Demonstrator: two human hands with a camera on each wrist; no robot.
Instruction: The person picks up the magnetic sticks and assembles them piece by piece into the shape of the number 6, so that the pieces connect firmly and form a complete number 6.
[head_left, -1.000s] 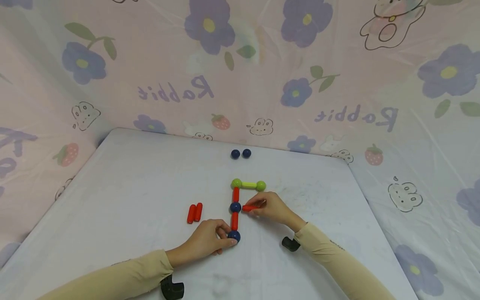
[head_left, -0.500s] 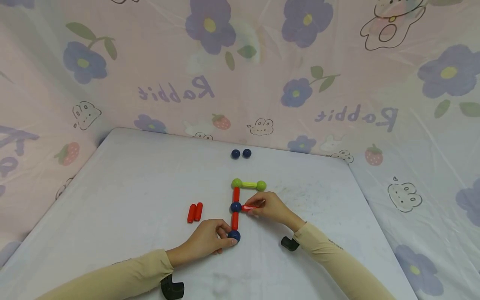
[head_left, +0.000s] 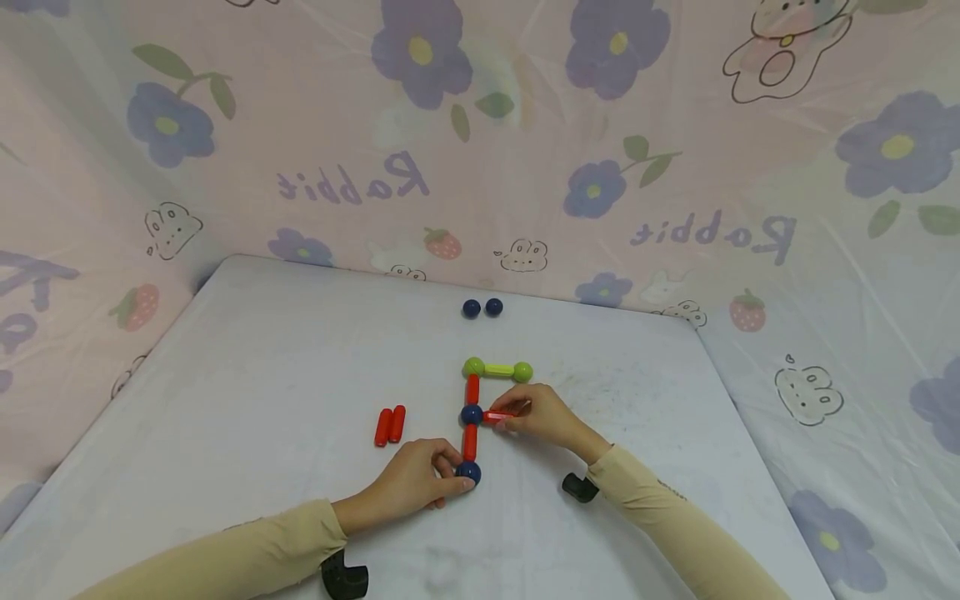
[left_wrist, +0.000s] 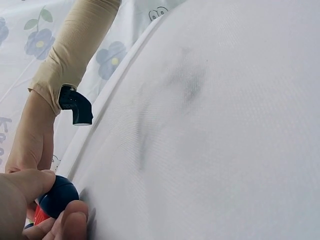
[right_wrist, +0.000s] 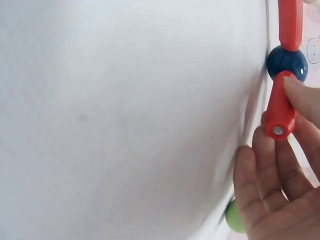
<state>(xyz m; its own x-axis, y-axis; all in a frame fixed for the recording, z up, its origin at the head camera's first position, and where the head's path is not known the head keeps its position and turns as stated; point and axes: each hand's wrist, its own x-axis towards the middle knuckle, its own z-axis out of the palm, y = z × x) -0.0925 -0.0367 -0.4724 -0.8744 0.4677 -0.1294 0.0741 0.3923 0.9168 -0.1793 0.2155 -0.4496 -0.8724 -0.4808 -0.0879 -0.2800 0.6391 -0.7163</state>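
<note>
A chain of balls and rods lies on the white table. At its near end is a dark blue ball (left_wrist: 59, 196), pinched between thumb and fingers of my left hand (head_left: 412, 475). A red rod (head_left: 469, 442) joins it to the middle blue ball (head_left: 471, 414), and another red rod (head_left: 472, 389) leads on to a green ball (head_left: 473, 367). From there a green rod (head_left: 498, 370) runs right to a second green ball (head_left: 522, 372). My right hand (head_left: 546, 418) pinches a red rod (right_wrist: 281, 107) whose far end touches the middle blue ball; its metal tip faces the right wrist camera.
Two loose red rods (head_left: 389, 426) lie side by side to the left of the chain. Two blue balls (head_left: 482, 307) sit near the table's back edge. Behind the white table (head_left: 300, 350) hangs a patterned cloth (head_left: 495, 192). A black wrist mount (head_left: 345, 577) shows under the left sleeve.
The red rod in my right hand has moved slightly left, from a small gap to contact with the middle blue ball. My left hand has stayed in place.
</note>
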